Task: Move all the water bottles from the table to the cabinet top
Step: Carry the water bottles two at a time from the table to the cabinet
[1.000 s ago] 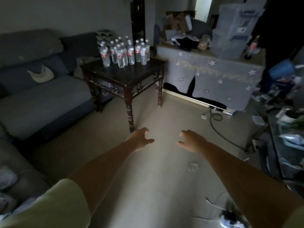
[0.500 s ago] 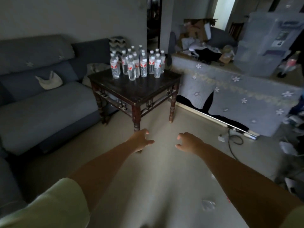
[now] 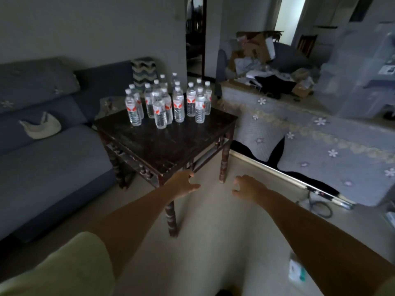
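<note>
Both hands empty, fingers loosely curled: left hand (image 3: 181,184) over table (image 3: 171,144) near corner, right hand (image 3: 248,186) over floor.

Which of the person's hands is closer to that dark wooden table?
Left. The left hand hovers at the table's near corner; the right hand hangs farther right, over bare floor.

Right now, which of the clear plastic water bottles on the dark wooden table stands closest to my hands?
The front-middle clear water bottle, red-labelled, stands farthest forward, ahead of the cluster.

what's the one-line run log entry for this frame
phase: approach | left hand: empty | right hand: empty | water bottles: all on table | cabinet top: none placed
</note>
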{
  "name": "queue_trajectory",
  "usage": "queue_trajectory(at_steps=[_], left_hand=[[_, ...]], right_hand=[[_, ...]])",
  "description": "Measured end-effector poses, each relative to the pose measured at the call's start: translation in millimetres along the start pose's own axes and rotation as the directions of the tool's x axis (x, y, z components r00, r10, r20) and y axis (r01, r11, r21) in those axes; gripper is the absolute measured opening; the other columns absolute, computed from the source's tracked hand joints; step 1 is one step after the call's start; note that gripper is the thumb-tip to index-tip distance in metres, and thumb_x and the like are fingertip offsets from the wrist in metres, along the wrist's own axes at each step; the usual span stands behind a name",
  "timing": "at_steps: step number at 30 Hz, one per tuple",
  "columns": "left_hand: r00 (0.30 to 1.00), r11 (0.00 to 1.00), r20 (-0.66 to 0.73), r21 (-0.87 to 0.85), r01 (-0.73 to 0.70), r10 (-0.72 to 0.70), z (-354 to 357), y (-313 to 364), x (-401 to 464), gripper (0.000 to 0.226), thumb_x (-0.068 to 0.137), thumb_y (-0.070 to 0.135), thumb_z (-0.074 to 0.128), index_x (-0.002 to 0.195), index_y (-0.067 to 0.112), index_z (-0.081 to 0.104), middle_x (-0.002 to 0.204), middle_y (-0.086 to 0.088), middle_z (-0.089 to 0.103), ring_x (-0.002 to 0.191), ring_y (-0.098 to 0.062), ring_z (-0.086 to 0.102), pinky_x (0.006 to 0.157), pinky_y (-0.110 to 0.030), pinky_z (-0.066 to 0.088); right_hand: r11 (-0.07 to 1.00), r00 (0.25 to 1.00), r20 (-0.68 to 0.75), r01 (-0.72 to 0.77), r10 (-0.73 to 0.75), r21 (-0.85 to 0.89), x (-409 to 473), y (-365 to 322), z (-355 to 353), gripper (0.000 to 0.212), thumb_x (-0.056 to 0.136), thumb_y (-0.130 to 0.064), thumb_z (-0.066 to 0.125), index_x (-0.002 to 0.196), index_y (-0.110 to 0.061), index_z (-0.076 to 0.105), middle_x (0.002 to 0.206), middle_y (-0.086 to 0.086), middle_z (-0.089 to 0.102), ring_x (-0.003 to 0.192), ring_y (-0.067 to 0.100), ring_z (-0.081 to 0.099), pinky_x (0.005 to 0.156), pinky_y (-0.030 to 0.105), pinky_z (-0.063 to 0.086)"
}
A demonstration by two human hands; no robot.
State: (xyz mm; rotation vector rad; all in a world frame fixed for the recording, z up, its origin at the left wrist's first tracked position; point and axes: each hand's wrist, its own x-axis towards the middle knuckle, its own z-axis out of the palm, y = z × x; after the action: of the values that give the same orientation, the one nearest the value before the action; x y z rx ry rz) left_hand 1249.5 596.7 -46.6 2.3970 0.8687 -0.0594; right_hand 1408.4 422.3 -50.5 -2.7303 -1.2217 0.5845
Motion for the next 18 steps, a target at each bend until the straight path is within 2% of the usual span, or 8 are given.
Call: queue_trajectory(at_steps=[5, 8, 12, 15, 18], left_hand=[[0.996, 0.997, -0.068, -0.060, 0.047, -0.051, -14.2, 25.6, 108.3, 0.052, 0.083, 0.035, 0.072, 0.125, 0.009, 0.056, 0.116, -0.013, 0.065, 0.108, -0.024, 0.061, 0.090, -0.027, 0.042], [0.992, 0.992, -0.099, -0.109, 0.067, -0.078, -25.2, 44.0, 166.3, 0.052, 0.082, 0.034, 0.073, 0.125, 0.009, 0.056, 0.113, -0.013, 0.066, 0.106, -0.024, 0.062, 0.090, -0.027, 0.043], [0.991, 0.986, -0.093, -0.143, 0.085, -0.099, -28.8, 52.3, 227.1, 0.051, 0.081, 0.032, 0.073, 0.125, 0.011, 0.057, 0.112, -0.013, 0.066, 0.105, -0.024, 0.062, 0.089, -0.025, 0.043], [0.988, 0.980, -0.094, -0.171, 0.105, -0.122, -33.7, 49.2, 275.1, 0.051, 0.082, 0.031, 0.073, 0.125, 0.009, 0.056, 0.111, -0.015, 0.066, 0.104, -0.025, 0.062, 0.088, -0.025, 0.043], [0.987, 0.976, -0.090, -0.186, 0.116, -0.134, -44.2, 44.1, 328.8, 0.057, 0.083, 0.033, 0.072, 0.130, 0.011, 0.051, 0.114, -0.015, 0.064, 0.106, -0.026, 0.061, 0.085, -0.025, 0.043]], right_hand=[[0.998, 0.998, 0.010, 0.064, -0.064, 0.011, 103.9, 36.2, -41.0, 0.042, 0.093, -0.033, 0.056, 0.128, -0.012, 0.051, 0.126, 0.010, 0.055, 0.118, 0.025, 0.053, 0.097, 0.031, 0.042], [0.996, 0.996, -0.011, 0.088, -0.088, -0.013, 167.0, 57.9, -77.5, 0.051, 0.093, -0.031, 0.055, 0.134, -0.003, 0.045, 0.116, 0.010, 0.060, 0.115, 0.026, 0.057, 0.098, 0.032, 0.044], [0.990, 0.991, -0.029, 0.125, -0.127, -0.066, 238.1, 77.5, -109.7, 0.046, 0.093, -0.035, 0.056, 0.128, -0.005, 0.053, 0.123, 0.010, 0.062, 0.121, 0.026, 0.055, 0.105, 0.037, 0.040], [0.986, 0.987, 0.019, 0.159, -0.158, -0.051, 291.1, 78.6, -119.5, 0.037, 0.092, -0.034, 0.057, 0.119, -0.008, 0.059, 0.119, 0.013, 0.063, 0.115, 0.027, 0.057, 0.101, 0.037, 0.043], [0.986, 0.988, 0.008, 0.158, -0.157, -0.060, 342.3, 73.0, -130.5, 0.035, 0.093, -0.033, 0.056, 0.117, -0.009, 0.059, 0.122, 0.013, 0.061, 0.116, 0.027, 0.056, 0.096, 0.031, 0.042]])
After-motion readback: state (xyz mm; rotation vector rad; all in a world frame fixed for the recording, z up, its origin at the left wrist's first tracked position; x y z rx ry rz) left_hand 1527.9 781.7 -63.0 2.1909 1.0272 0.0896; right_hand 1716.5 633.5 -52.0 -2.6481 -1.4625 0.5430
